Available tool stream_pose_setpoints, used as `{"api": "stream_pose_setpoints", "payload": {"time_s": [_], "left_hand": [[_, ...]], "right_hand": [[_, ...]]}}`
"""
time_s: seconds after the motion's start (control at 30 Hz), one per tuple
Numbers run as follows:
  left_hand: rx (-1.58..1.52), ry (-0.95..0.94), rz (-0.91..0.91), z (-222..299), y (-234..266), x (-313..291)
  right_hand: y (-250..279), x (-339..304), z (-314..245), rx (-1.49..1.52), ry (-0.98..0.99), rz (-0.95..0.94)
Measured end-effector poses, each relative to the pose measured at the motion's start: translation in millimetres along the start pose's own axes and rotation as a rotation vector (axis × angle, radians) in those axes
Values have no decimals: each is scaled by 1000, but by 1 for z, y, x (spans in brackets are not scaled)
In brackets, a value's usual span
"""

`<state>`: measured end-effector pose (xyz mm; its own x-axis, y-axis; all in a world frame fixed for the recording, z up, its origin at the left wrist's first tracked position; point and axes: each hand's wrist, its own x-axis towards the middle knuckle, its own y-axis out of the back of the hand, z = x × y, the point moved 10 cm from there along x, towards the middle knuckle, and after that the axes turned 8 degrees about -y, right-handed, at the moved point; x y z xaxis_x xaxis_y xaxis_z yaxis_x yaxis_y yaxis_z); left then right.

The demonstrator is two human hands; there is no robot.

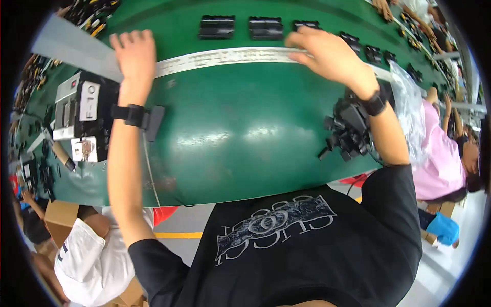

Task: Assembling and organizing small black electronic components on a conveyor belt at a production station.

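On the green tabletop (230, 112), my left hand (135, 59) rests palm down beside the left end of a long white strip (220, 58), fingers stretched out and nothing visible in them. My right hand (327, 55) is over the strip's right part, its thumb apart from its fingers. Its fingertips reach close to a black ribbed plastic part (306, 24); whether they touch it I cannot tell. Two similar black parts, one on the left (217, 26) and one in the middle (265, 28), lie beyond the strip. A dark band is strapped around each wrist.
A black and silver boxed device (84, 110) stands at the left, with a tan-handled tool (61, 154) beside it. Under my right forearm lies a pile of black parts (350, 128). A clear plastic bag (407, 110) hangs at the right, next to a person in pink (434, 156).
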<state>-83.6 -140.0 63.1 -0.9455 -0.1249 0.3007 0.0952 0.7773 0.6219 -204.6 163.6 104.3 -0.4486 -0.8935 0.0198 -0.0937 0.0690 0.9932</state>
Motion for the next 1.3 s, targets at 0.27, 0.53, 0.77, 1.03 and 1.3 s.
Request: {"api": "stream_pose_setpoints", "payload": {"time_s": [0.27,0.53,0.77,1.03,1.3], "left_hand": [[-163,-22,-476,-26,-99,6],[-700,105,-437,14,-27,30],[-1014,106,-359,20,-31,21],[-1339,327,157,-13,5,-17],[-1439,386,223,9,6,-71]], "right_hand": [[-15,-123,55,-41,-212,-124],[-38,-147,48,-70,-251,-81],[-39,-134,39,4,-247,-52],[-27,-113,28,31,-235,-73],[-7,-11,-42,123,142,-155]]}}
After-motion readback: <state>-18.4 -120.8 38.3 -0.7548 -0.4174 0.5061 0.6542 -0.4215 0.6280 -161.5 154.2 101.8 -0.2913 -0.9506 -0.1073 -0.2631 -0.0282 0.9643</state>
